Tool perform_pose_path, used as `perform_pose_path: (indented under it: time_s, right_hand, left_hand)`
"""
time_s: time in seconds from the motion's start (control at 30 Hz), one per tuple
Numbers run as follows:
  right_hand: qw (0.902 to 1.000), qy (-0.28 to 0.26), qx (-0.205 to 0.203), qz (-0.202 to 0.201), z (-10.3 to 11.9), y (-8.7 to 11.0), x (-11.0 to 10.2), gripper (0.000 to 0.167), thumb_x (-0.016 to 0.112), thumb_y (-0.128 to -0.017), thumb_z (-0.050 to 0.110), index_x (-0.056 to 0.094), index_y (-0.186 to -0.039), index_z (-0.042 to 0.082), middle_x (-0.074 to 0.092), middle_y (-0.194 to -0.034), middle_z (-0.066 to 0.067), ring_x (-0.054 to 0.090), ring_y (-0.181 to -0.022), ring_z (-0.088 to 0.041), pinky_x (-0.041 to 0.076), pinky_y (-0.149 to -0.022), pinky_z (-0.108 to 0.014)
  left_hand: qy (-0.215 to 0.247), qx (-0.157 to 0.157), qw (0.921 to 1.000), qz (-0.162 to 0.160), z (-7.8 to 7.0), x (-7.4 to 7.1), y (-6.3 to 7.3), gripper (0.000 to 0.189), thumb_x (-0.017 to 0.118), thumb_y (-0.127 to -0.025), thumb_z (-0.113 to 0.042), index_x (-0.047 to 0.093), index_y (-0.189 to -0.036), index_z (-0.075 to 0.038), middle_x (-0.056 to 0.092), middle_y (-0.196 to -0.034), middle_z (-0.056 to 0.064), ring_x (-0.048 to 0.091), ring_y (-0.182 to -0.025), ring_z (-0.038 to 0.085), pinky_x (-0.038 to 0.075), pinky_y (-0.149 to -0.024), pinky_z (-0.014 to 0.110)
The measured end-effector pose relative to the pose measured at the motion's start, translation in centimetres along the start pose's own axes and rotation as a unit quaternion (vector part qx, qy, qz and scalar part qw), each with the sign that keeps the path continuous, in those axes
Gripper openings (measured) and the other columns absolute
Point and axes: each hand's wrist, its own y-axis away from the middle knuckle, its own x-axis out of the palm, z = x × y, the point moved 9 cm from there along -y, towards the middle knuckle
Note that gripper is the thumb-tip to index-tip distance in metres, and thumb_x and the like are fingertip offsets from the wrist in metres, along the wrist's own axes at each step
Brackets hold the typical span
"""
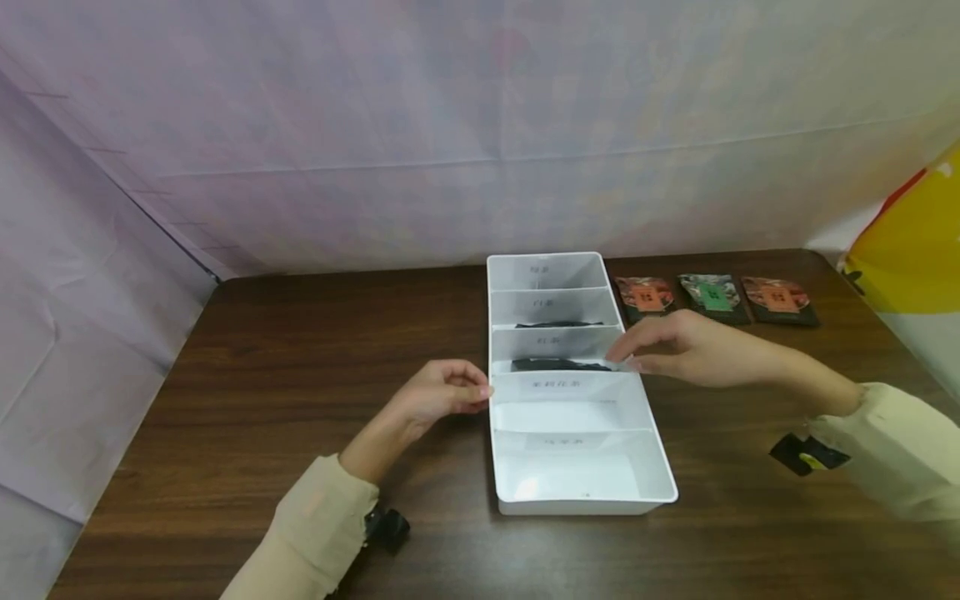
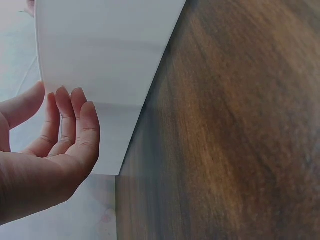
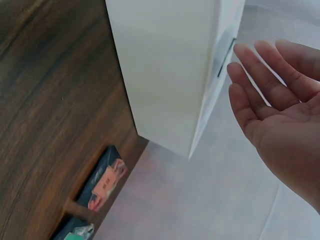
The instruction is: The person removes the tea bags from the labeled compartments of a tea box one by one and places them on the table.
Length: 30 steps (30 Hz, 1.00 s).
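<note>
A long white box point(image 1: 588, 507) with labelled compartments stands on the table. My left hand point(image 1: 442, 390) pinches its left rim between thumb and fingers; in the left wrist view the fingertips point(image 2: 89, 111) lie against the outer wall. Over the right rim, beside the middle compartment, hovers my right hand point(image 1: 697, 350), its fingers loosely bent and holding nothing. A dark flat packet point(image 1: 558, 365) lies in that middle compartment. Behind it, the top edge of another dark packet point(image 1: 558, 324) shows in the second compartment from the back.
Three packets lie in a row right of the box's far end: a red-labelled one point(image 1: 645, 296), a green-labelled one point(image 1: 714, 296) and another red-labelled one point(image 1: 780, 298). A pale curtain point(image 1: 337, 133) hangs behind the brown wooden table point(image 1: 315, 350). Something yellow point(image 1: 918, 250) is at the right.
</note>
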Motion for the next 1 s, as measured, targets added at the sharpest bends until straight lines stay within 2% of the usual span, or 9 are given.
perform_pose_path:
  time_s: [0.07,0.33,0.6,1.0]
  right_hand:
    - [0.9999,0.003,-0.009,0.008,0.1,-0.2,0.6,0.019,0.059,-0.088,0.004,0.066,-0.104,0.009,0.064,-0.106,-0.001,0.057,-0.098,-0.012,0.05,-0.079,-0.03]
    - [0.9994,0.028,-0.001,0.02,-0.6,-0.3,1.9,0.016,0.061,-0.086,0.004,0.068,-0.101,0.005,0.064,-0.102,-0.003,0.057,-0.095,-0.015,0.051,-0.076,-0.03]
    - [0.9983,0.049,-0.032,0.0,-0.5,-0.1,1.7,0.016,0.062,-0.084,0.0,0.069,-0.097,0.006,0.065,-0.098,-0.001,0.057,-0.091,-0.012,0.051,-0.074,-0.028]
    - [0.9981,0.054,-0.03,-0.01,-0.5,0.1,1.6,0.015,0.063,-0.084,0.001,0.07,-0.095,0.007,0.064,-0.097,0.0,0.057,-0.091,-0.012,0.05,-0.075,-0.029]
  left_hand:
    - [0.0,0.0,1.0,0.0,0.0,0.0,0.0,0.01,0.057,-0.086,0.006,0.053,-0.093,0.012,0.058,-0.076,0.004,0.059,-0.073,0.012,0.049,-0.083,0.041]
    - [-0.003,-0.001,1.0,0.0,-0.1,0.0,0.1,0.01,0.057,-0.086,0.006,0.054,-0.093,0.012,0.058,-0.075,0.003,0.059,-0.073,0.012,0.049,-0.083,0.042]
    - [-0.001,-0.005,1.0,-0.002,0.0,0.0,0.0,0.01,0.057,-0.086,0.005,0.054,-0.092,0.011,0.058,-0.075,0.004,0.059,-0.072,0.012,0.049,-0.082,0.041]
    - [-0.002,-0.004,1.0,-0.002,0.0,0.0,0.0,0.009,0.058,-0.086,0.005,0.054,-0.092,0.011,0.058,-0.074,0.003,0.058,-0.071,0.011,0.051,-0.078,0.036]
